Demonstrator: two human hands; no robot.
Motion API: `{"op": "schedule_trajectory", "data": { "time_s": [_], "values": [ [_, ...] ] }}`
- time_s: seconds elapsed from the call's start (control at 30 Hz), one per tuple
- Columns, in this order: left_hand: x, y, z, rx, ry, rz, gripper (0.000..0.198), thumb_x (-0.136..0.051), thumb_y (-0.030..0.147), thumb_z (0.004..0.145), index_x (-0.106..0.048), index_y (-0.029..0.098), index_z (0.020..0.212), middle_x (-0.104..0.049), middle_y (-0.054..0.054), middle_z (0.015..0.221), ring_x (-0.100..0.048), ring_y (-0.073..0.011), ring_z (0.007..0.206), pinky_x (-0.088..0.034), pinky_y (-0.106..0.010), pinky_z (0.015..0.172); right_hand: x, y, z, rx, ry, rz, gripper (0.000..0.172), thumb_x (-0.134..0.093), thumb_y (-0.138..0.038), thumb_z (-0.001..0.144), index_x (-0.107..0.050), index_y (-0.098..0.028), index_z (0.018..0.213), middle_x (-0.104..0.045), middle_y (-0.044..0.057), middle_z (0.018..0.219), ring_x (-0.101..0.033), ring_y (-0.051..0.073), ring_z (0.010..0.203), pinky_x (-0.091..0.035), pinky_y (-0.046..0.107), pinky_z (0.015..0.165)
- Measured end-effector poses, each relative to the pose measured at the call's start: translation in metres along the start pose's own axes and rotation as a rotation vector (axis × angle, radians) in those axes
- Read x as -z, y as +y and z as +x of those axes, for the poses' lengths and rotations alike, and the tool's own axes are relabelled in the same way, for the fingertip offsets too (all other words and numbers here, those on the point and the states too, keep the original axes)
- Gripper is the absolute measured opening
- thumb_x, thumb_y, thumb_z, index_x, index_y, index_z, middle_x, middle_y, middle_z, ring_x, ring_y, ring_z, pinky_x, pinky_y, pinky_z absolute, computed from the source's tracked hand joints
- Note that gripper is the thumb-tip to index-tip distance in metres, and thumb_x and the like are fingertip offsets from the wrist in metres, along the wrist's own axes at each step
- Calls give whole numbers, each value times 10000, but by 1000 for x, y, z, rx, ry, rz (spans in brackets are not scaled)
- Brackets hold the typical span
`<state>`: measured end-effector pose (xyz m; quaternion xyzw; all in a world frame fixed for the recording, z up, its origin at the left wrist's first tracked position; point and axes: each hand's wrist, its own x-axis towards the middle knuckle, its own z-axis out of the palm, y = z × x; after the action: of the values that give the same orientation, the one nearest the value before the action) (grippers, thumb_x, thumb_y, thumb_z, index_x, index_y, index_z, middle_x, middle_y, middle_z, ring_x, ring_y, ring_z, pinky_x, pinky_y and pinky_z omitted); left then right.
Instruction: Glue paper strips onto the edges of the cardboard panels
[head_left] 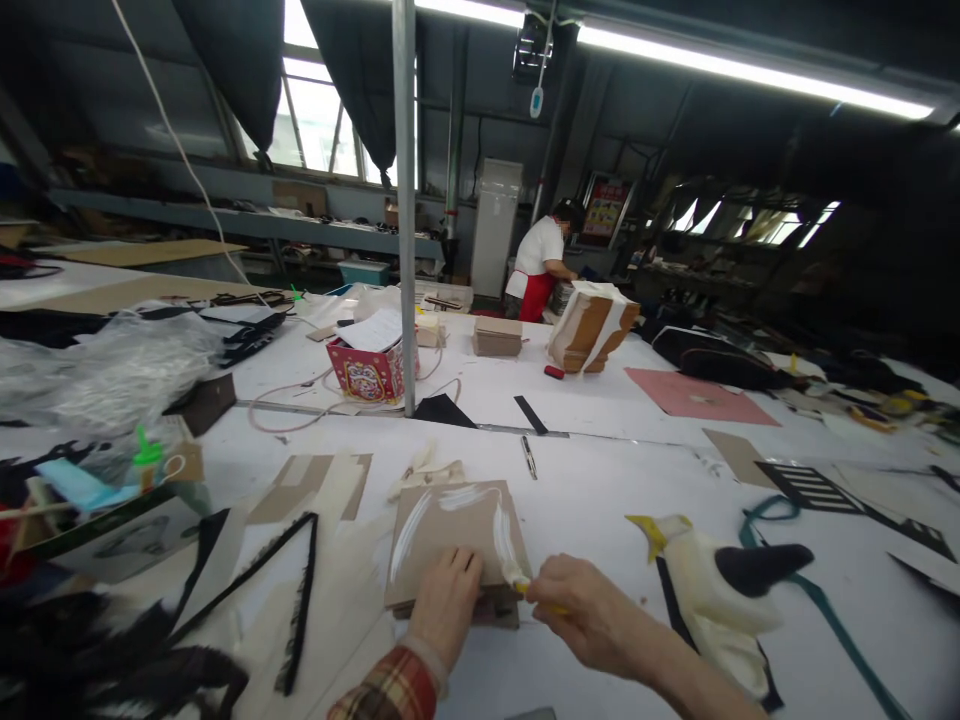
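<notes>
A stack of grey-brown cardboard sheets (442, 525) lies on the white table in front of me. White glue streaks (504, 530) run along the top sheet's left, far and right sides. My left hand (448, 598) rests with its fingers stretched out on the near part of that sheet. At the sheet's right edge, my right hand (583, 605) is closed round a yellow-handled glue brush (522, 587). The brush's tip touches the white glue; most of its handle is hidden by my fingers.
A metal pole (405, 210) rises behind the stack, beside a red patterned box (367, 372). A pen (529, 457) lies beyond the stack. At right is a glue bottle wrapped in cream material (694, 575); at left, black-edged strips (300, 610). A person (540, 260) works farther back.
</notes>
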<state>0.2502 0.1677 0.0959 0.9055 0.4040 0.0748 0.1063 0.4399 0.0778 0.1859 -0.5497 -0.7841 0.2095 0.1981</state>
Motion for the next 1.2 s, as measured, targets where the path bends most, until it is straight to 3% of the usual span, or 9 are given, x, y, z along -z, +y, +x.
{"op": "schedule_trajectory", "data": {
  "time_s": [0.2, 0.37, 0.53, 0.67, 0.77, 0.83, 0.93, 1.07, 1.2],
  "values": [
    [25, -3, 8, -101, -84, 27, 129, -582, 206, 770, -577, 175, 895, -615, -56, 973, -553, -222, 965, -444, -333, 777, 15, 4, -91, -492, 697, 780, 287, -678, -417, 754, -702, -183, 919, -651, 51, 740, -573, 192, 676, -458, 299, 630],
    [36, 7, 8, -156, -71, 36, 71, -534, 178, 778, -591, 159, 817, -622, -60, 876, -584, -202, 863, -437, -315, 746, -15, -2, -167, -646, 1097, 1162, 309, -751, -408, 680, -698, -200, 902, -649, 48, 723, -566, 177, 639, -489, 295, 567],
    [65, 19, -4, -157, 107, -15, 142, -442, 101, 786, -575, 145, 760, -618, -60, 792, -582, -167, 743, -431, -284, 689, -59, -26, -203, -732, 1033, 1196, 457, -705, -484, 721, -639, -199, 1072, -677, 50, 734, -607, 191, 637, -498, 309, 573],
    [104, 25, -38, -32, 413, -100, 197, -368, 227, 882, -551, 158, 861, -630, -83, 922, -602, -172, 837, -469, -299, 752, -88, -49, -191, -720, 893, 1048, 503, -578, -588, 791, -593, -180, 1084, -664, 29, 643, -609, 184, 583, -472, 294, 566],
    [113, 43, -81, 207, 707, -520, 185, -510, 356, 835, -538, 178, 878, -645, -45, 886, -621, -149, 760, -520, -282, 704, -106, -68, -169, -664, 838, 957, 419, -484, -587, 847, -572, -187, 938, -671, 40, 717, -621, 187, 668, -475, 304, 660],
    [100, 61, -113, 399, 795, -1049, 240, -645, 389, 733, -535, 189, 807, -638, 13, 759, -617, -131, 676, -551, -283, 659, -117, -80, -156, -659, 803, 878, 362, -493, -559, 851, -531, -200, 827, -650, 30, 765, -604, 179, 726, -461, 294, 708],
    [60, 88, -160, 680, 730, -1615, 310, -747, 354, 613, -511, 184, 722, -633, 34, 728, -624, -134, 720, -579, -311, 678, -134, -94, -151, -684, 750, 771, 315, -544, -507, 829, -471, -211, 750, -554, -19, 714, -534, 146, 686, -427, 244, 663],
    [-5, 97, -221, 986, 540, -1830, 399, -825, 284, 484, -505, 187, 703, -627, 37, 704, -638, -147, 726, -589, -328, 714, -157, -97, -176, -745, 729, 669, 269, -559, -432, 807, -420, -222, 712, -435, -54, 651, -437, 122, 606, -367, 203, 566],
    [-58, 78, -279, 1273, 322, -1782, 583, -867, 330, 357, -542, 213, 827, -654, 10, 777, -656, -201, 707, -597, -380, 653, -176, -79, -224, -759, 518, 492, 196, -517, -356, 823, -419, -224, 717, -439, -54, 638, -442, 127, 597, -348, 204, 562]
  ]
}}
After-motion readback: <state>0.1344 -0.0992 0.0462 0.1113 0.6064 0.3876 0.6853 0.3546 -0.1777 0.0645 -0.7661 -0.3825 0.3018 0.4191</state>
